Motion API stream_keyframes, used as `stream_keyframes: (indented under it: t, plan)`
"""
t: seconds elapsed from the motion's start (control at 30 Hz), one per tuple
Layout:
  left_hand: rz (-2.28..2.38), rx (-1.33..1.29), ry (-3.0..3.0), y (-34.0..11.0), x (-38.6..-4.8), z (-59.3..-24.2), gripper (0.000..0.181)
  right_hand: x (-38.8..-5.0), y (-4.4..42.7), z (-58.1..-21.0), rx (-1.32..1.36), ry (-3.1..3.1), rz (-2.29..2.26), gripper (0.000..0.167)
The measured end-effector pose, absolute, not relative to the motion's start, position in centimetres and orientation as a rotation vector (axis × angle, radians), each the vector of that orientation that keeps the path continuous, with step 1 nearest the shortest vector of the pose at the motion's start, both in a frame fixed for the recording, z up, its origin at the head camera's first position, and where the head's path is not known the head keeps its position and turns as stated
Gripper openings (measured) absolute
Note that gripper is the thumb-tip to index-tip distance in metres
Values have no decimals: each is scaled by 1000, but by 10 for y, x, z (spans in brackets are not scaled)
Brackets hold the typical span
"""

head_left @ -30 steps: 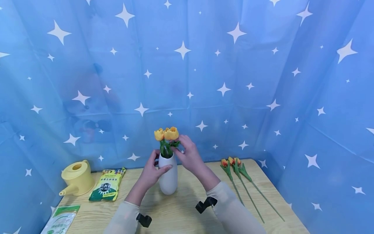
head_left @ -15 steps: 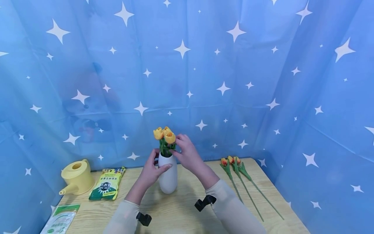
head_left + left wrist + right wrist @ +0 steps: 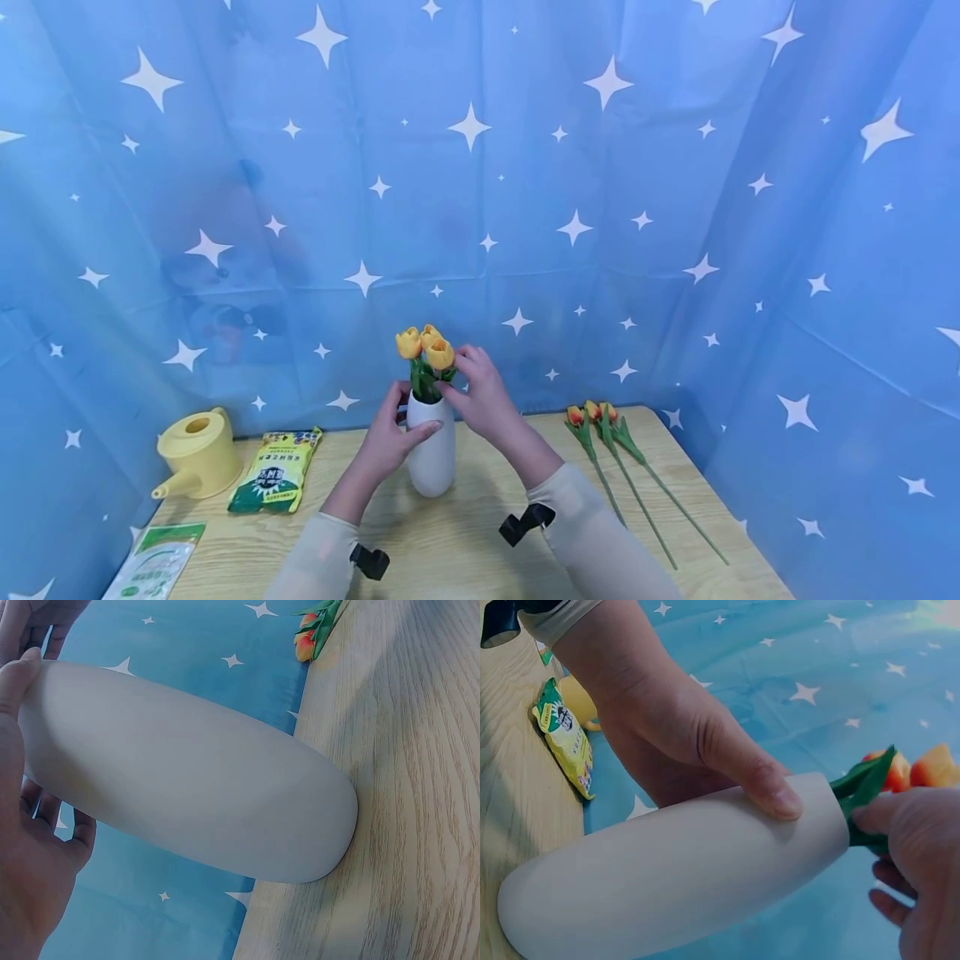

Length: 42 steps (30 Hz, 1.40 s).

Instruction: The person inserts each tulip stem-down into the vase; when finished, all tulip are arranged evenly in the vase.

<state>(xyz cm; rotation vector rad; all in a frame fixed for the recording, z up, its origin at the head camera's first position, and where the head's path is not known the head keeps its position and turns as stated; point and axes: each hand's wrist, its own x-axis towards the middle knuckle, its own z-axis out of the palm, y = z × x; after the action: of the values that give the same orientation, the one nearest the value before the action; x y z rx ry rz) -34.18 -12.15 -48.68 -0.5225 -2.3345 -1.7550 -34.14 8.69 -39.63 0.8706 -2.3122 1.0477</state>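
Observation:
A white vase (image 3: 432,457) stands upright on the table, with several green leaves and three yellow tulips (image 3: 439,356) rising from its mouth. My left hand (image 3: 388,435) grips the vase near the top, its thumb across the front and its fingers around the far side. At the right of the blooms, my right hand (image 3: 487,398) pinches the tulip at the leaves just above the rim. The right wrist view shows the right thumb against the green leaves (image 3: 866,787); some of its fingertips are hidden there. In the left wrist view the vase (image 3: 187,772) covers most of the left fingers.
Three orange-red tulips (image 3: 606,429) with long stems lie at the table's right. On the left are a yellow watering can (image 3: 198,458), a yellow-green bag (image 3: 276,471) and a flat green-white packet (image 3: 157,562). A blue star-patterned curtain (image 3: 480,208) hangs behind the table (image 3: 450,554).
The front right tulip has dropped lower and turned between one second and half a second ago, so three blooms show apart. My left hand and the vase stay in place.

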Motion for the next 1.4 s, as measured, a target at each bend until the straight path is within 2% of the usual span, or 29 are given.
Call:
stream_keyframes:
  t: [0.57,0.8,0.93,1.4]
  plan:
    - [-1782,-531,-2325,-122,-343,-487,62,-340,87,-397,797,-2410,1163,36]
    - [-1791,-533,-2322,-122,-344,-488,61,-337,88,-398,789,-2349,1349,55]
    - [-1787,-546,-2317,-122,-343,-488,61,-334,92,-399,760,-2314,1428,59]
    - [-1808,-489,-2348,-121,-342,-488,67,-317,153,-429,581,-2339,1435,42]
